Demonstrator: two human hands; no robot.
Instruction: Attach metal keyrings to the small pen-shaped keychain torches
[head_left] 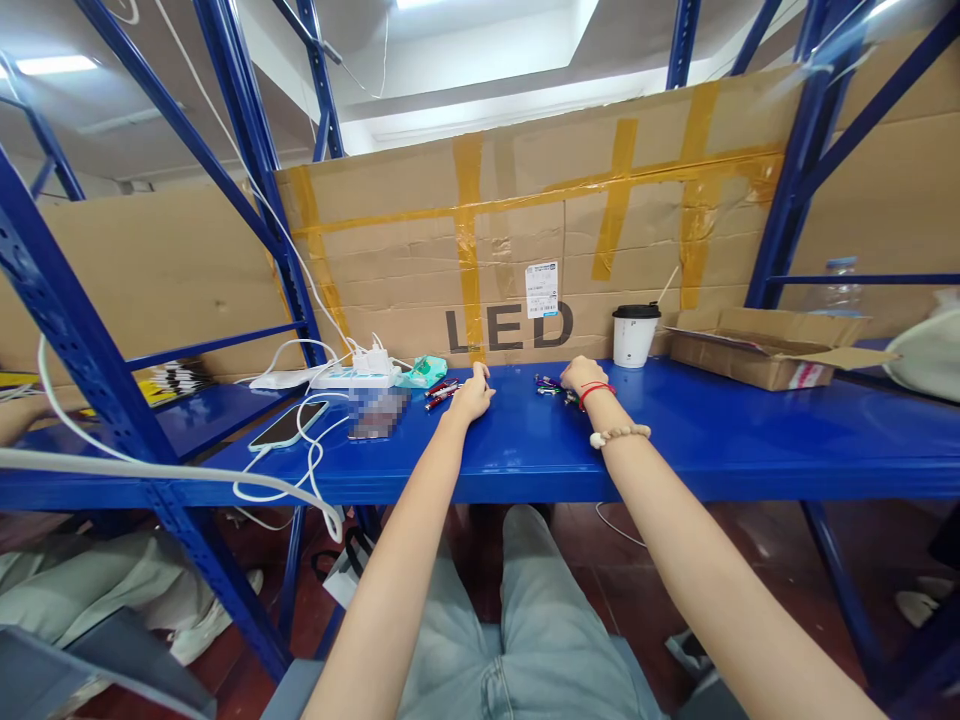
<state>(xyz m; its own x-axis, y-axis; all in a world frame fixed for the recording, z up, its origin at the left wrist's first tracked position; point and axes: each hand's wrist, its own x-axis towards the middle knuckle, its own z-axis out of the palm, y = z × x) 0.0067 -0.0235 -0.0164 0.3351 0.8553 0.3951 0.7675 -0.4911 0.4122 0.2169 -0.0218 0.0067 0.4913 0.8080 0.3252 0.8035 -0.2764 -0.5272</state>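
Observation:
My left hand (472, 393) rests on the blue tabletop (517, 435), its fingers curled closed; whatever they hold, if anything, is hidden. Just left of it lies a small group of slim, shiny red pen-like pieces (441, 394). My right hand (586, 376), with a red cord and a beaded bracelet at the wrist, bends down over a second small group of slim pieces (550, 384) in purple, green and dark colours. Its fingers are curled and mostly hidden, so I cannot make out what is in them.
A white cup (634, 338) with black lid and straw stands right of my hands, beside an open cardboard box (757, 350). To the left are a phone (289, 425), white cables, a power strip (356, 376) and a green packet (426, 371). A cardboard wall (390, 270) stands behind.

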